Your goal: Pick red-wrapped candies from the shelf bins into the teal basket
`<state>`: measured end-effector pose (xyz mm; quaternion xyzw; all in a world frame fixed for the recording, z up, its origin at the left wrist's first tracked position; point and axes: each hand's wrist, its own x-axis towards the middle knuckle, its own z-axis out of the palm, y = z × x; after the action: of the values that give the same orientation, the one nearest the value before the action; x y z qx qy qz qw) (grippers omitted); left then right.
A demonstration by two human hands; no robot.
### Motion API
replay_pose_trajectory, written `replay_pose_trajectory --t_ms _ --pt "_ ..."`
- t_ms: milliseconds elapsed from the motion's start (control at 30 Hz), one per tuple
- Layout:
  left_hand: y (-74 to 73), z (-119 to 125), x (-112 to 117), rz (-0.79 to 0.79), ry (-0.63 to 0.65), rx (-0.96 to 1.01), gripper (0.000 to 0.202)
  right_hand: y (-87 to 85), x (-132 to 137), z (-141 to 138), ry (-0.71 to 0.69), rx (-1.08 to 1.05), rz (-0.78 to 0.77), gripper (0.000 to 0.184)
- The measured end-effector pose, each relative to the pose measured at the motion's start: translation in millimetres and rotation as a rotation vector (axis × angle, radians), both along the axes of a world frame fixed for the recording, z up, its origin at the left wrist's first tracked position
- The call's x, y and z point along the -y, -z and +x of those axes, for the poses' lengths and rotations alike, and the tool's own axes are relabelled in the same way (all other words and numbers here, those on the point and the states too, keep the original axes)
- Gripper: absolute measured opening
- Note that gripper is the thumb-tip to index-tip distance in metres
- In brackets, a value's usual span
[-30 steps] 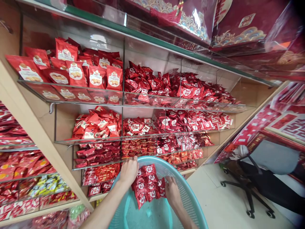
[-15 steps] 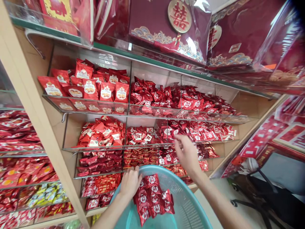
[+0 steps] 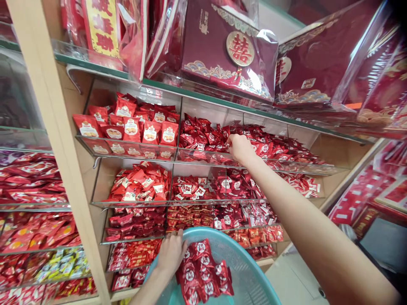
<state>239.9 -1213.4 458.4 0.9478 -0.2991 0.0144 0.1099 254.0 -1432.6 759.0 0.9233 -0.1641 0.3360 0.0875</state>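
My left hand (image 3: 171, 254) grips the near-left rim of a teal plastic basket (image 3: 251, 275) at the bottom of the view. A pile of dark red candy packets (image 3: 203, 273) lies inside the basket beside that hand. My right hand (image 3: 239, 147) reaches up into the top glass shelf compartment, its fingers curled into a heap of dark red wrapped candies (image 3: 206, 135). Whether those fingers hold a packet is hidden by the pile.
Glass shelves (image 3: 133, 148) in a wooden frame (image 3: 57, 140) hold red snack bags (image 3: 127, 127) and several heaps of red sweets below. Large dark red gift boxes (image 3: 229, 51) in plastic sit on the top shelf. More red goods stand at right.
My right hand left the basket and rose, first to the middle shelf, then to the top candy compartment. The view tilted upward. My left hand stayed on the basket rim.
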Motion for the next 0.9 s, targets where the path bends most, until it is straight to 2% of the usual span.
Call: replay_pose_trajectory --t_ms 67,200,333,633,900 --pt "1.8 0.6 -0.1 0.001 0.002 0.014 0.042 -4.9 4.3 3.0 -0.012 -0.086 -0.042 0.031" --pt "2.9 0.2 0.9 0.006 -0.008 0.027 0.042 -12.1 17.0 10.6 -0.176 -0.243 -0.151 0.025" --pt "2.3 -0.5 1.5 -0.009 -0.016 0.024 0.041 -13.1 23.5 13.6 -0.208 -0.271 -0.254 0.015" --pt "2.2 -1.4 -1.3 -0.025 -0.027 -0.004 0.040 -16.0 19.5 -2.3 -0.295 -0.096 -0.299 0.018" --pt "3.0 -1.9 2.4 -0.026 -0.032 0.007 0.039 -24.9 31.7 -5.2 -0.314 0.105 -0.144 0.013"
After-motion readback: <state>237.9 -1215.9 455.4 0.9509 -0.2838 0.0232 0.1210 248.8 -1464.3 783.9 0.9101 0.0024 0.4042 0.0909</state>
